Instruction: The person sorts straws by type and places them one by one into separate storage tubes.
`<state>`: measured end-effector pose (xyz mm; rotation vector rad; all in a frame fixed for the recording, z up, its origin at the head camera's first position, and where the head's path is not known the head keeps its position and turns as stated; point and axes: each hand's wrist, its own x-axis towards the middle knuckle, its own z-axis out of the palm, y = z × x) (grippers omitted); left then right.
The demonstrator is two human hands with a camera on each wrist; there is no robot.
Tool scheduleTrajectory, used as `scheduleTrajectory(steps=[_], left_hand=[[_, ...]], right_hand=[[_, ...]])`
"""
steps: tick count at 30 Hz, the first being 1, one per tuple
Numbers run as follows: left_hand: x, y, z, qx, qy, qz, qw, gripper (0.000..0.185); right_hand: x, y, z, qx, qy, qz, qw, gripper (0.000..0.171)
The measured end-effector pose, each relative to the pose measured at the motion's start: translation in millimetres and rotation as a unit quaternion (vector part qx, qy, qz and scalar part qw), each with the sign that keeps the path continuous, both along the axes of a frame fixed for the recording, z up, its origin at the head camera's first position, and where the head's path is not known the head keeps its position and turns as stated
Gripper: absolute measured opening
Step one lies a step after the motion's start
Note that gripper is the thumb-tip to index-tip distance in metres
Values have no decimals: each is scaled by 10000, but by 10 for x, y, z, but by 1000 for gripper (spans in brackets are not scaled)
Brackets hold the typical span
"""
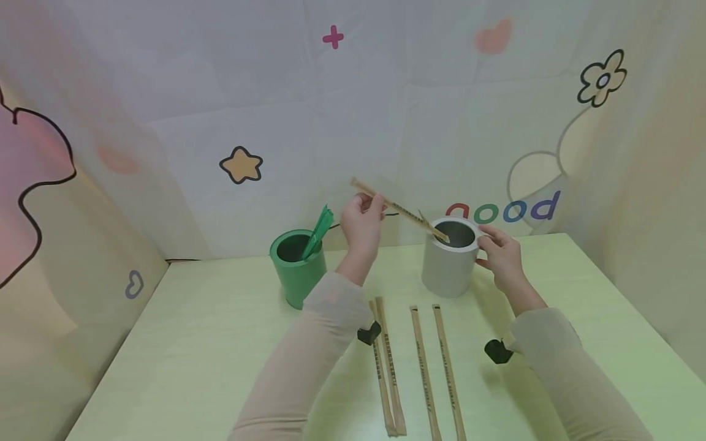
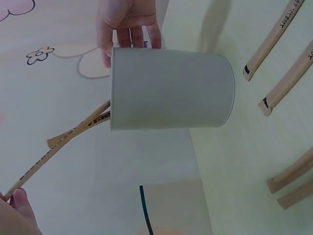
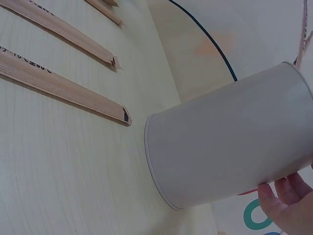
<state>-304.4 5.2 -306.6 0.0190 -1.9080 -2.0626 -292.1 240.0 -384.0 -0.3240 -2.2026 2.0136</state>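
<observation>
The left hand is pinching a paper-wrapped chopstick pair, its far tip resting at the rim of the grey cup. The right hand is curling its fingers around that cup's side. Four more wrapped pairs are lying on the tabletop just before the cup; a green cup is standing to its left.

Behind my grey cup, the backdrop shows coloured letters reading "nood", partly hidden by the cup. The brown wrapped sticks lying before the cup carry dark print too small to read.
</observation>
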Motion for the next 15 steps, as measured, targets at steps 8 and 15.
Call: scheduleTrajectory(steps=[8, 15], left_hand=[[4, 170, -150, -517, -93, -163, 9985, 18], [37, 287, -250, -1131, -364, -320, 9924, 20]], right_hand=[[18, -6, 3, 72, -25, 37, 10000, 48], [13, -4, 4, 94, -58, 18, 9999, 48]])
